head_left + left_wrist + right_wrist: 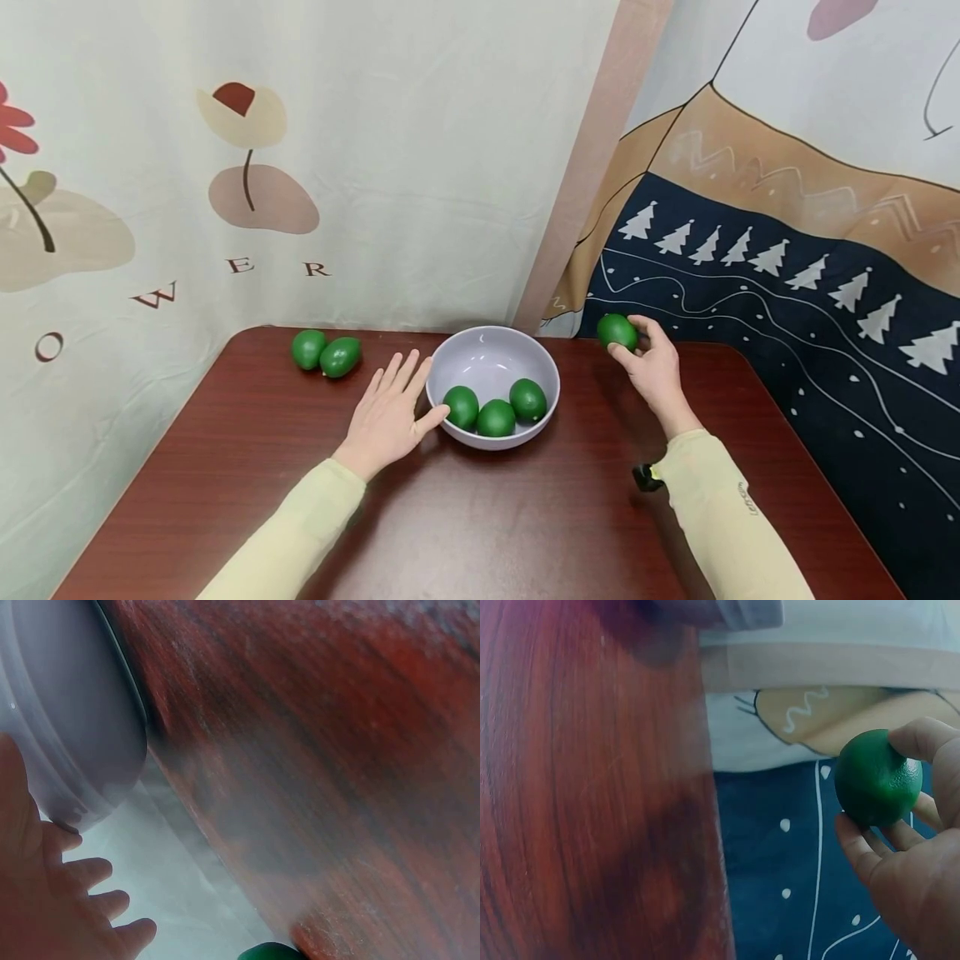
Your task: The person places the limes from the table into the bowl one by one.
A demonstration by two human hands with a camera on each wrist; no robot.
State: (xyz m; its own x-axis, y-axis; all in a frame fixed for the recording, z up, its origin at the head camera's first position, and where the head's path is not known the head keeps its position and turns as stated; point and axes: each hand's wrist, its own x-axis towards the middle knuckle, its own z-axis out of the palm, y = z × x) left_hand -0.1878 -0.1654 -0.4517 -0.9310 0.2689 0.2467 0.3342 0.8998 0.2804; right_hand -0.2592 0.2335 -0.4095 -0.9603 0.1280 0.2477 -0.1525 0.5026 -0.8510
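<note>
My right hand (657, 372) holds a green lime (617, 332) between thumb and fingers, raised over the table's back right part. In the right wrist view the thumb presses one side of the lime (877, 778) and the fingers lie under it. A light purple bowl (491, 343) stands near the back of the table with three limes (496, 418) in its front part. My left hand (386, 421) is spread with straight fingers at the bowl's left side, its thumb at the rim; the left wrist view shows those fingers by the bowl (75, 697).
Two more limes (341, 357) lie side by side at the back left of the dark red wooden table (480, 517). Behind the table's back edge hang a pale printed curtain (420, 167) and a dark blue cloth with white trees (750, 308). A black band (647, 477) shows at the right wrist.
</note>
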